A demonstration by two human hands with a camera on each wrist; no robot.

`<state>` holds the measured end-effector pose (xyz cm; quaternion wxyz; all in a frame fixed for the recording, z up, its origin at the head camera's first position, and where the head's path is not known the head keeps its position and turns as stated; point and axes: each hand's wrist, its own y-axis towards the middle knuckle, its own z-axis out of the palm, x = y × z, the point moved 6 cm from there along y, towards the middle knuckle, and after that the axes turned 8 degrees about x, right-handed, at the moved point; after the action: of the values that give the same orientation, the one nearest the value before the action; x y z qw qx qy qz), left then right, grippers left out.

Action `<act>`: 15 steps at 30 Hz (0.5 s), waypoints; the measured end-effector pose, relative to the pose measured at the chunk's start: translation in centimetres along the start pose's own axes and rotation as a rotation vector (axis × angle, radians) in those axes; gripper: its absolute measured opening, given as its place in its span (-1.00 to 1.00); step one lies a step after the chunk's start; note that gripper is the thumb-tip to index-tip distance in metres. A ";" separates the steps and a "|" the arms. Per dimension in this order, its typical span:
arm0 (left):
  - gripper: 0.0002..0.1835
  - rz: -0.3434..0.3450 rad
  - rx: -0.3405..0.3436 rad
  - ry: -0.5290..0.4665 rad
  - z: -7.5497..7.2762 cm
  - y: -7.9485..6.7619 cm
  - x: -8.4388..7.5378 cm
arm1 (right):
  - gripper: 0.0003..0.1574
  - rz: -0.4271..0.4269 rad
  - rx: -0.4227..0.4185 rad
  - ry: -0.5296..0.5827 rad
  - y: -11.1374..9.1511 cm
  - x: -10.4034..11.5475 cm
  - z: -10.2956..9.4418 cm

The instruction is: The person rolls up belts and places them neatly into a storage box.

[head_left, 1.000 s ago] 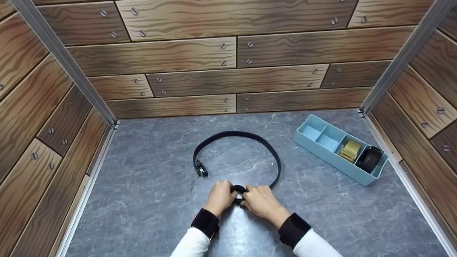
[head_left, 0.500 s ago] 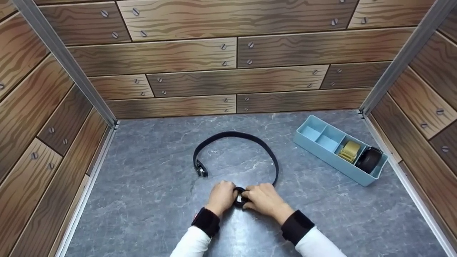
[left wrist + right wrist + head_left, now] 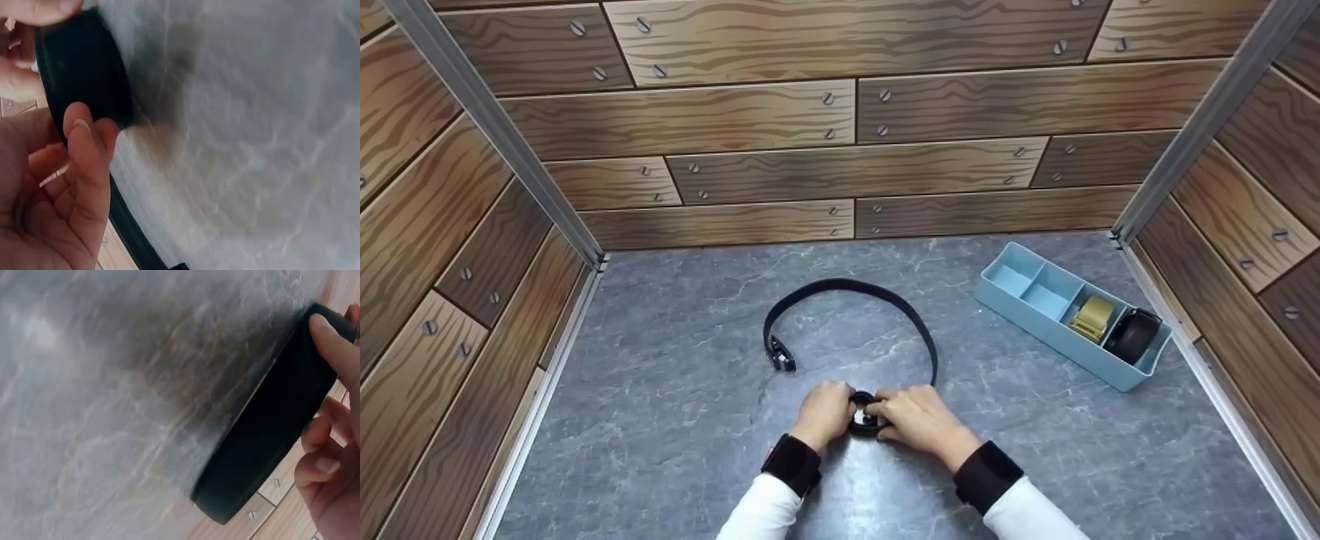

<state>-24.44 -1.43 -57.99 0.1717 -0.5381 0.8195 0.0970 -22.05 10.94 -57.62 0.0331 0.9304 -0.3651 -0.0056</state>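
Note:
A black belt (image 3: pixel 840 285) lies on edge in an open arc on the grey marbled surface, with its metal buckle (image 3: pixel 783 358) at the left end. Its near end is wound into a small coil (image 3: pixel 864 430) between both hands. My left hand (image 3: pixel 825 412) grips the coil's left side, and my right hand (image 3: pixel 916 416) pinches its right side. In the left wrist view, the left fingers (image 3: pixel 90 152) and thumb hold the wound strap (image 3: pixel 84 67). The right thumb (image 3: pixel 332 340) presses the strap's outer face (image 3: pixel 270 422) in the right wrist view.
A light blue divided box (image 3: pixel 1050 336) stands at the right. In two of its compartments lie a rolled yellow strap (image 3: pixel 1093 316) and a rolled dark belt (image 3: pixel 1132 335). Wood-patterned walls (image 3: pixel 840 120) enclose the back and sides.
The belt's arc has shrunk as its right side drew inward towards the hands. My right hand has shifted slightly right, while the left hand and buckle have hardly moved.

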 end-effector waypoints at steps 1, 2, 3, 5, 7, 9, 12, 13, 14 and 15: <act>-0.83 0.009 0.000 0.004 0.0 0.0 0.0 | -0.66 -0.004 -0.006 -0.002 0.0 0.0 0.0; -0.83 0.013 -0.004 0.009 0.0 0.0 -0.1 | -0.68 -0.007 -0.017 -0.004 0.1 0.0 0.0; -0.84 0.013 -0.013 0.005 0.0 -0.1 -0.1 | -0.70 -0.008 -0.032 -0.009 0.2 0.1 0.0; -0.82 -0.008 -0.051 -0.028 0.0 -0.2 0.0 | -0.72 0.000 -0.064 -0.015 0.3 0.2 0.0; -0.77 -0.045 -0.080 -0.078 -0.1 -0.4 0.3 | -0.73 0.016 -0.096 -0.028 0.4 0.4 0.0; -0.74 -0.071 -0.094 -0.122 -0.1 -0.5 0.5 | -0.72 0.036 -0.113 -0.042 0.5 0.5 0.1; -0.76 -0.066 -0.082 -0.120 -0.1 -0.4 0.5 | -0.70 0.051 -0.112 -0.051 0.5 0.5 0.1; -0.79 -0.059 -0.071 -0.103 -0.1 -0.4 0.4 | -0.70 0.049 -0.104 -0.046 0.5 0.5 0.0; -0.81 -0.051 -0.061 -0.085 -0.1 -0.3 0.3 | -0.69 0.047 -0.092 -0.041 0.5 0.5 0.0; -0.83 -0.045 -0.046 -0.066 -0.1 -0.2 0.2 | -0.67 0.047 -0.077 -0.036 0.5 0.4 -0.1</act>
<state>-24.39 -1.75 -57.96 0.1883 -0.5568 0.7986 0.1294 -22.09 10.36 -57.51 0.0624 0.9193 -0.3869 -0.0358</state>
